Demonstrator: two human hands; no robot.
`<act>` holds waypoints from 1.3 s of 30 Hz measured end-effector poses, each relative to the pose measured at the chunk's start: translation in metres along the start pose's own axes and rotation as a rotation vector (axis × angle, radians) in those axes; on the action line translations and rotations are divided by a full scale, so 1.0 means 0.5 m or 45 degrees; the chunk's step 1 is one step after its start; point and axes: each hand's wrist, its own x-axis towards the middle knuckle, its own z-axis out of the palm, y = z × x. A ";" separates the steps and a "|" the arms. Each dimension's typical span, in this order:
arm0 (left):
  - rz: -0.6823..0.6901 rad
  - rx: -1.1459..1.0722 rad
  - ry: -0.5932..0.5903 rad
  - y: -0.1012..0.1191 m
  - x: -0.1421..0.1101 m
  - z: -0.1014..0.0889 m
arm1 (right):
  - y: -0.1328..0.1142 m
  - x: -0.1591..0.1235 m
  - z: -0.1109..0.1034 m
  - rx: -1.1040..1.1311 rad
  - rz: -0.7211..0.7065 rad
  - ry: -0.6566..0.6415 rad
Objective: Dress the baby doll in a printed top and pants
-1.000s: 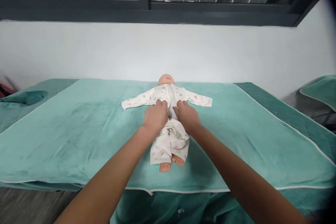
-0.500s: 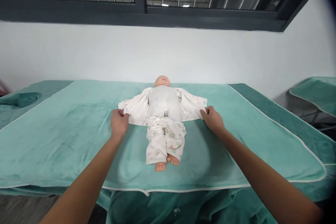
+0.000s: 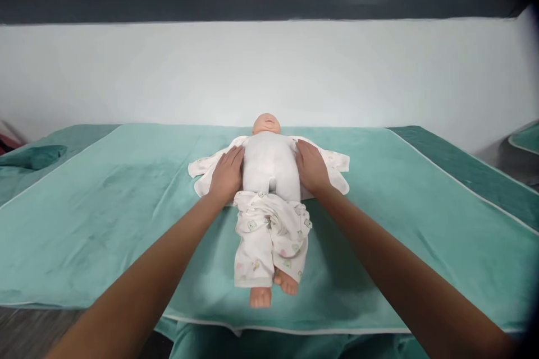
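Observation:
A baby doll [image 3: 269,165] lies on its back, head toward the wall, its pale cloth torso bare. Its white printed trousers [image 3: 272,230] sit low on the legs, and both feet stick out of the cuffs. Under the doll a white baby shirt [image 3: 337,171] is spread open, with its sleeves out to the sides. My left hand [image 3: 228,174] rests flat along the left side of the torso, fingers extended, over the shirt. My right hand [image 3: 311,167] lies likewise against the right side, its fingers pointing toward the shoulder. Neither hand grasps anything that I can see.
A light green blanket [image 3: 105,224] with white piping covers the bed, over a darker green cover [image 3: 455,162]. Behind stands a white wall [image 3: 168,73] below a dark window frame [image 3: 126,0]. Folded green fabric [image 3: 33,157] lies at far left.
Both hands have let go of the shirt's outer edges and moved inward to the sides of the doll's torso. The shirt lies spread flat. The view has tilted down slightly.

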 end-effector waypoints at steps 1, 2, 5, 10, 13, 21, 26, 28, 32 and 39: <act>-0.008 0.040 -0.032 -0.007 0.020 0.005 | 0.005 0.018 0.014 0.010 0.017 -0.010; -0.015 0.088 -0.061 -0.013 0.036 0.009 | 0.013 0.033 0.027 0.002 0.034 -0.025; -0.081 0.193 -0.064 -0.028 0.059 0.022 | 0.049 0.052 0.054 -0.046 0.120 -0.054; -0.257 0.202 0.083 -0.034 0.059 0.051 | 0.099 0.053 0.061 0.012 0.302 -0.076; -0.284 0.140 0.149 -0.034 0.061 0.059 | 0.085 0.051 0.049 0.073 0.273 0.017; -0.294 -0.397 0.468 0.028 -0.004 0.009 | -0.040 -0.042 -0.036 0.642 0.164 0.076; -0.591 -1.053 0.296 0.091 -0.102 -0.016 | -0.050 -0.146 -0.078 0.929 0.077 -0.238; -0.685 -1.229 0.212 0.100 -0.132 -0.026 | -0.048 -0.176 -0.090 0.999 0.008 -0.289; -0.676 -1.437 0.013 0.098 -0.170 -0.048 | -0.052 -0.216 -0.108 1.051 -0.020 -0.170; -0.486 -1.575 -0.207 0.080 -0.195 -0.057 | -0.059 -0.249 -0.111 1.085 0.048 -0.246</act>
